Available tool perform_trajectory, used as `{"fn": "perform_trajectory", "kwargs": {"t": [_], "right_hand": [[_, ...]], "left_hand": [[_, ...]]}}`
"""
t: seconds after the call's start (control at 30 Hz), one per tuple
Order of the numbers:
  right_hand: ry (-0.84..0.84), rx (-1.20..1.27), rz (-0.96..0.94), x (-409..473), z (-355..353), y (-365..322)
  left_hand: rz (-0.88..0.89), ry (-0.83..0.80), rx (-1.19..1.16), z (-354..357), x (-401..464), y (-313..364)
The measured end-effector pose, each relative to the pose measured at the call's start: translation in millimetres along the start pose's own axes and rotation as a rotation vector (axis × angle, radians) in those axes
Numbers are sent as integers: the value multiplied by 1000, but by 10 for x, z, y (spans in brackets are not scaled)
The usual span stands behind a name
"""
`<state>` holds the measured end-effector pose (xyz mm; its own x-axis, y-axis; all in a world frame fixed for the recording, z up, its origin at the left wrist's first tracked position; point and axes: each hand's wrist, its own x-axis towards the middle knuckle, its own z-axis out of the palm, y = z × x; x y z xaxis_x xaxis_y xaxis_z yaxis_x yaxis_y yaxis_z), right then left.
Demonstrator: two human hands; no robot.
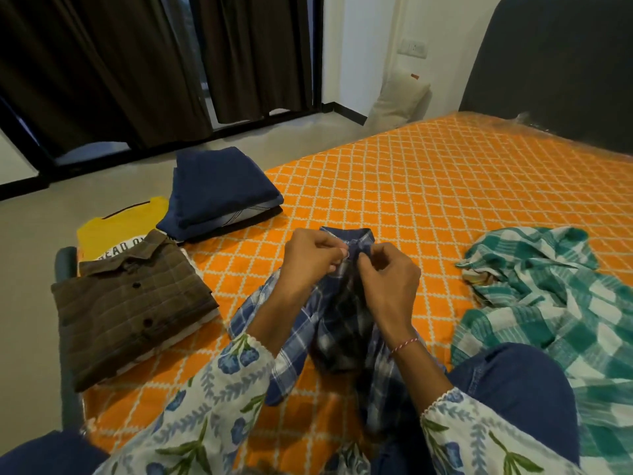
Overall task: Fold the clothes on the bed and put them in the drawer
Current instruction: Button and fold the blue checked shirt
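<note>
Quilted orange bedspread (rumpled plaid shirt)

The bedspread is matt woven cloth. On it, the blue checked shirt looks like thin soft cotton; left of that, the brown shirt is heavier cloth with glossy dark buttons. The floor beside the bedspread looks smooth and matt.

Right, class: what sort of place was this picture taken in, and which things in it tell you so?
Most likely a bedroom in a home. A bed with an orange patterned cover fills the view, with a dark headboard against the wall. Long dark curtains hang over the glass doors, and folded clothes lie on the bed's edge.
</note>
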<state>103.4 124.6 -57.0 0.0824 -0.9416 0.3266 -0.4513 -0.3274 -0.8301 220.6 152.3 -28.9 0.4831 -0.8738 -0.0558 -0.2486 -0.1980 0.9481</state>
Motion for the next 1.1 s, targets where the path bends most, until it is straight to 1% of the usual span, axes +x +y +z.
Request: {"fn": "perform_trajectory", "kwargs": {"t": [0.07,0.17,0.3,0.5,0.57,0.63,0.73,0.77,0.83,0.9,0.97,1.03,1.1], "right_hand": [[-62,15,4,49,25,-25],[-110,96,42,131,8,10],[-163,150,53,146,-7,75],[-235,106,59,141,-14,92],[-257,114,85,140,-20,91],[-332,197,186,163,-49,102],[-460,493,484,257,-115,131],[-479,550,556,287,-125,150],[-505,588,623,310,-117,211],[-524,622,652,302,-98,242],[-526,583,604,274,-73,258],[-499,491,498,245,-34,264],[-454,341,359,236,22,285]], "left_hand": [[-81,-11,-117,75,51,-20],[-102,11,-173,132,103,-57],[-82,18,-182,154,89,-100],[-44,54,-155,189,37,-175],[-9,98,-76,214,25,-207],[42,150,46,229,28,-234],[52,148,84,241,31,-255],[51,149,97,247,40,-269],[49,152,130,257,43,-304],[40,146,124,265,48,-327],[37,139,137,276,55,-350],[29,139,137,281,52,-366],[-24,102,-13,277,43,-385]]}}
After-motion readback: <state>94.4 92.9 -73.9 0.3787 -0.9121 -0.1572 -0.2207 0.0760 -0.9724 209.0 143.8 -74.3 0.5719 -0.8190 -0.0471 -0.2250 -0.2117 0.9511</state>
